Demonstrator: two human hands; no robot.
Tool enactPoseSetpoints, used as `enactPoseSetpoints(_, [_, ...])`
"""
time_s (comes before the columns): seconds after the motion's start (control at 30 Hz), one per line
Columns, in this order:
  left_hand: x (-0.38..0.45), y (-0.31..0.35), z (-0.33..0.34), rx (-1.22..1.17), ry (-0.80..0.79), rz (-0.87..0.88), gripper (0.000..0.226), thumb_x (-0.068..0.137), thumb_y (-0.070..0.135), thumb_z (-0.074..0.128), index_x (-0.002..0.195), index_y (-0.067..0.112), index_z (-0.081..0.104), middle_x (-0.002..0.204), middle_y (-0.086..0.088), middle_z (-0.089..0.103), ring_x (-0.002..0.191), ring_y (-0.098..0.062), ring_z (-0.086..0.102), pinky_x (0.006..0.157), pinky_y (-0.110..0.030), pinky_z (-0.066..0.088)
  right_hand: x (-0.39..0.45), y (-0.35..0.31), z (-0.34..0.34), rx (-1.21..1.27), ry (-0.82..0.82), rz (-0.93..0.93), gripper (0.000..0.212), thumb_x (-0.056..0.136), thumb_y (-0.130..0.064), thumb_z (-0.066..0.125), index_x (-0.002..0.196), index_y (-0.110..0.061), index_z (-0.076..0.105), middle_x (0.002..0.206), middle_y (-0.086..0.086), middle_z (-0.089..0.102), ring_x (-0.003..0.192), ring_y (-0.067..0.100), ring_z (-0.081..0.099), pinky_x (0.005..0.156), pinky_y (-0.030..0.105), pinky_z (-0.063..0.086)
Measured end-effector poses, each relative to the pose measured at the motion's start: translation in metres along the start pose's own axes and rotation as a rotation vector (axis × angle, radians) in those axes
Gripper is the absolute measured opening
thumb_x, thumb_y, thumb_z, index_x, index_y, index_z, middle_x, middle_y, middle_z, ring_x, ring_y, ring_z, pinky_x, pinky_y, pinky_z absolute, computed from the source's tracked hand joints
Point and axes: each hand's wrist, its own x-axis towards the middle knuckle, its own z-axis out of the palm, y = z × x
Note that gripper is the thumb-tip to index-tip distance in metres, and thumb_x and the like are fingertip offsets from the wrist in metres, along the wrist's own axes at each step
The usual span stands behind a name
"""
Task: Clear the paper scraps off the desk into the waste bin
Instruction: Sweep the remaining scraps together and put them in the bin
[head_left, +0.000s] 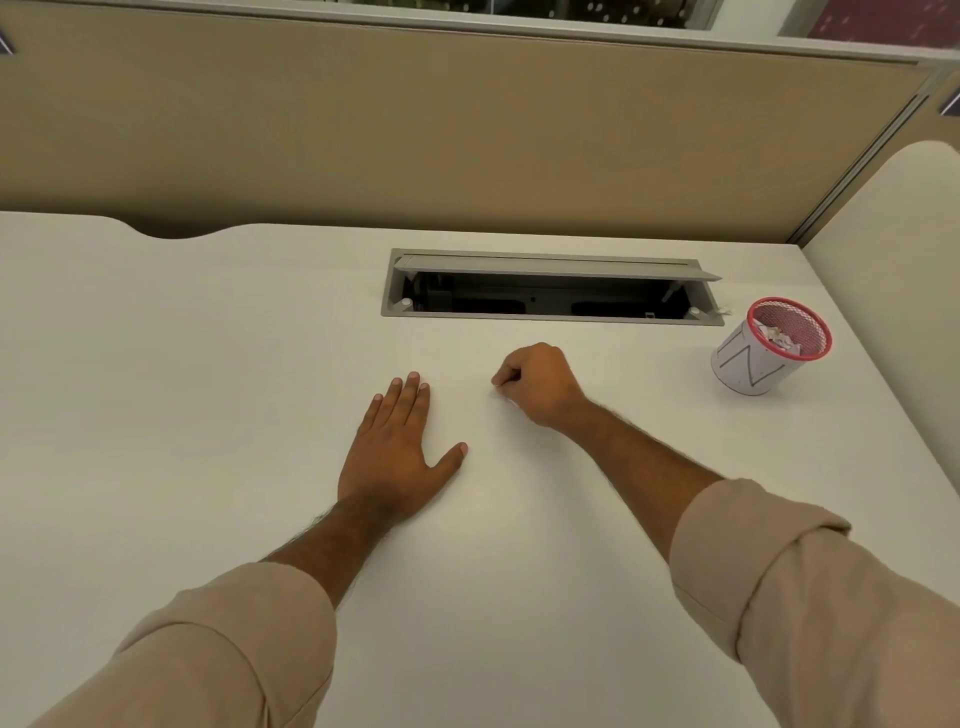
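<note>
A tiny paper scrap (511, 404), if that is what the pale sliver under the right hand (535, 387) is, sits just right of centre frame on the bench (208, 338); it is too small to be sure of. The right hand's fingers (501, 379) are curled tight with thumb against forefinger, apparently pinching it. Such a scrap should be almost weightless, limp and easily lost, so a fingertip pinch at its edge suits it best.

The left hand (397, 452) lies flat on the bench, fingers straight, holding nothing. The waste bin (769, 348), a small red-rimmed mesh pot wrapped in paper, stands at the right edge of the frame with crumpled paper already inside. Above centre, an open cable hatch (550, 291) gapes near the path to the bin; a dropped scrap could fall in.
</note>
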Motion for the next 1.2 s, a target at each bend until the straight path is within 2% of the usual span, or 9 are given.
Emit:
enactPoseSetpoints(0.07, [0.000,-0.001,0.001,0.000,-0.001,0.000,0.091,0.086,0.076,0.014,0.156,0.020,-0.002,0.163,0.004,-0.010,0.150,-0.011,-0.012,0.123,-0.035,0.002,-0.008,0.010,-0.011,0.137,0.054,0.045,0.011,0.078,-0.001,0.072,0.084,-0.010,0.076,0.080,-0.002,0.070,0.068,0.002,0.061,0.064,0.010,0.046])
enactPoseSetpoints(0.13, [0.000,-0.001,0.002,0.001,0.001,0.001,0.092,0.086,0.077,0.013,0.156,0.019,-0.001,0.163,0.004,-0.010,0.150,-0.011,-0.011,0.123,-0.035,0.002,-0.015,0.018,-0.025,0.249,0.091,0.081,0.010,0.075,-0.003,0.076,0.080,-0.011,0.076,0.077,-0.005,0.069,0.070,0.004,0.064,0.063,0.014,0.050])
enactPoseSetpoints(0.3, [0.000,-0.002,0.003,-0.018,0.010,0.008,0.091,0.087,0.077,0.015,0.156,0.019,0.000,0.163,0.006,-0.008,0.149,-0.010,-0.011,0.123,-0.034,0.001,-0.029,0.029,-0.071,0.422,0.235,0.131,0.012,0.072,0.000,0.077,0.073,-0.011,0.073,0.074,0.002,0.071,0.061,0.014,0.063,0.061,0.026,0.055])
enactPoseSetpoints(0.5, [0.001,-0.002,0.004,0.012,0.005,0.003,0.094,0.084,0.079,0.010,0.156,0.020,-0.002,0.163,0.006,-0.010,0.149,-0.011,-0.012,0.123,-0.034,0.001,-0.035,0.053,-0.151,0.409,0.510,0.080,0.009,0.072,0.003,0.073,0.080,-0.002,0.072,0.063,0.008,0.065,0.049,0.005,0.056,0.055,0.018,0.049])
enactPoseSetpoints(0.67, [0.002,-0.003,0.005,0.013,0.012,0.007,0.093,0.085,0.078,0.011,0.156,0.020,-0.001,0.163,0.006,-0.010,0.149,-0.010,-0.012,0.122,-0.032,-0.002,-0.044,0.098,-0.207,0.107,0.759,0.180,0.012,0.072,-0.004,0.070,0.083,-0.005,0.075,0.082,0.011,0.072,0.072,0.016,0.063,0.074,0.027,0.052])
enactPoseSetpoints(0.73, [0.002,-0.004,0.006,0.012,0.015,0.008,0.093,0.085,0.078,0.012,0.156,0.020,-0.001,0.163,0.006,-0.010,0.149,-0.009,-0.012,0.122,-0.032,-0.002,-0.047,0.114,-0.218,-0.009,0.759,0.224,0.013,0.075,-0.005,0.069,0.087,-0.003,0.075,0.091,0.014,0.073,0.081,0.023,0.067,0.080,0.026,0.051])
enactPoseSetpoints(0.87, [0.002,-0.004,0.006,0.012,0.016,0.010,0.093,0.085,0.079,0.013,0.156,0.020,0.001,0.163,0.006,-0.009,0.149,-0.009,-0.011,0.123,-0.033,0.000,-0.050,0.133,-0.222,-0.151,0.610,0.303,0.018,0.079,-0.008,0.072,0.096,0.000,0.074,0.100,0.019,0.071,0.092,0.033,0.066,0.081,0.029,0.048])
enactPoseSetpoints(1.03, [0.002,-0.005,0.007,0.007,0.033,0.012,0.092,0.087,0.078,0.017,0.156,0.020,0.004,0.163,0.007,-0.006,0.150,-0.009,-0.009,0.122,-0.032,0.000,-0.046,0.131,-0.227,-0.158,0.562,0.325,0.024,0.083,-0.002,0.068,0.106,0.000,0.071,0.112,0.020,0.068,0.099,0.035,0.064,0.095,0.042,0.052])
enactPoseSetpoints(1.2, [0.002,-0.006,0.008,0.003,0.038,0.012,0.092,0.086,0.078,0.017,0.156,0.020,0.004,0.163,0.007,-0.005,0.150,-0.008,-0.008,0.123,-0.033,0.001,-0.044,0.128,-0.228,-0.159,0.569,0.358,0.026,0.082,0.006,0.064,0.106,0.000,0.071,0.116,0.019,0.067,0.105,0.034,0.061,0.096,0.045,0.051])
